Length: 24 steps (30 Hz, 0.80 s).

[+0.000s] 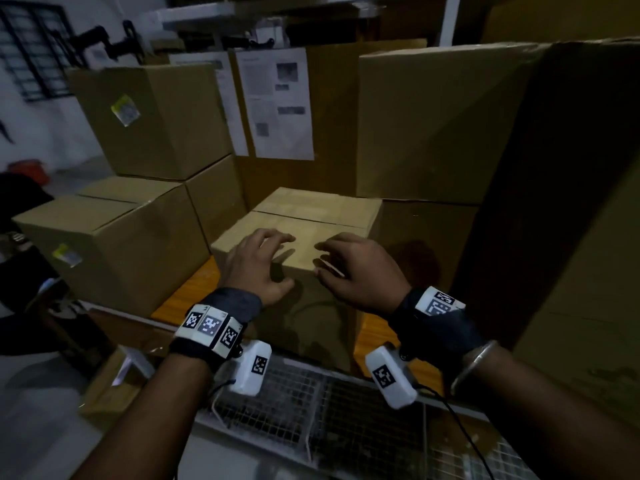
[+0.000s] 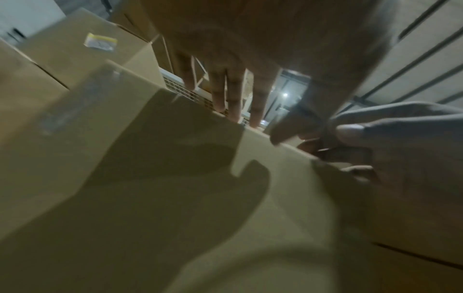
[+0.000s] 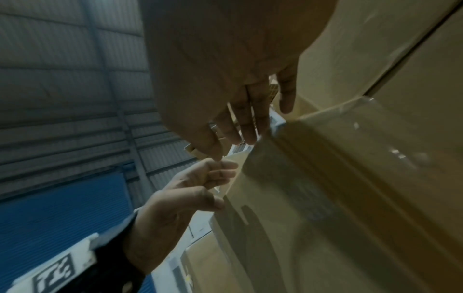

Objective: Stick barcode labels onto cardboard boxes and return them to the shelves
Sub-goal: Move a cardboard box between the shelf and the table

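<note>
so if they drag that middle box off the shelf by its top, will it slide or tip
The middle box probably slides: it looks squat and sits flat on the smooth orange shelf. Its taped top seems stiff enough. Weight cannot be told.

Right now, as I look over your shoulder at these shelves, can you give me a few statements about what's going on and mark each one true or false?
1. Both hands, the left hand and the right hand, are over the middle box. True.
2. The middle box's top flaps stand open. False: they lie shut, with a seam across the top.
3. A yellow-edged label is on the upper left box. True.
4. The left hand holds a tape roll. False: it holds nothing, its fingers spread.
5. The right hand pinches a small pale strip. True.
</note>
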Tool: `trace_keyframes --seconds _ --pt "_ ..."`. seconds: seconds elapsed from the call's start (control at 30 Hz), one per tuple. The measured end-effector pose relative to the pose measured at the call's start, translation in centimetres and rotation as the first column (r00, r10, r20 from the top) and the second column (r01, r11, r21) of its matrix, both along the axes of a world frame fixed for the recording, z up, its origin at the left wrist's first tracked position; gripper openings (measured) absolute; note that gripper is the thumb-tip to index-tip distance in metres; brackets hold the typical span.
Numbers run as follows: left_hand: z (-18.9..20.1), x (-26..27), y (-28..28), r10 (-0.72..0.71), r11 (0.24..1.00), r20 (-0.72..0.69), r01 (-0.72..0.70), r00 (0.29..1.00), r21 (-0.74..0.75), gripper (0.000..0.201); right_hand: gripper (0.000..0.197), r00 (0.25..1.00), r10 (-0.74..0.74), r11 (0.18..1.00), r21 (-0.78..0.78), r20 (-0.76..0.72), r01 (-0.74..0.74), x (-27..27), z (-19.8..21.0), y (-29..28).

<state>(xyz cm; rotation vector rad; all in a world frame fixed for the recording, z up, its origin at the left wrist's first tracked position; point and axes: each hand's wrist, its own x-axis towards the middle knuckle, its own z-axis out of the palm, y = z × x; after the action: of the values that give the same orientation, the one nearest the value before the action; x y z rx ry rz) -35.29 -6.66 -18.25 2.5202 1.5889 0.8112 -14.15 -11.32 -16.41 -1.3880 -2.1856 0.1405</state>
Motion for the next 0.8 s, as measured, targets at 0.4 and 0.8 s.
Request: trace_keyframes --seconds 0.4,0.8 --pt "-0.7 -3.9 5.1 -0.099 0.985 -0.037 0.093 0.994 -0.144 0.107 0.056 0.972 -0.066 0.996 -0.044 0.224 0.078 -2.5 -1.0 2.7" --pt "-0.3 -7.1 9.3 -0.364 0.929 -0.176 0.371 0.914 0.006 0.090 0.066 0.898 -0.259 0.947 -0.089 0.355 0.308 -5.0 0.1 3.1"
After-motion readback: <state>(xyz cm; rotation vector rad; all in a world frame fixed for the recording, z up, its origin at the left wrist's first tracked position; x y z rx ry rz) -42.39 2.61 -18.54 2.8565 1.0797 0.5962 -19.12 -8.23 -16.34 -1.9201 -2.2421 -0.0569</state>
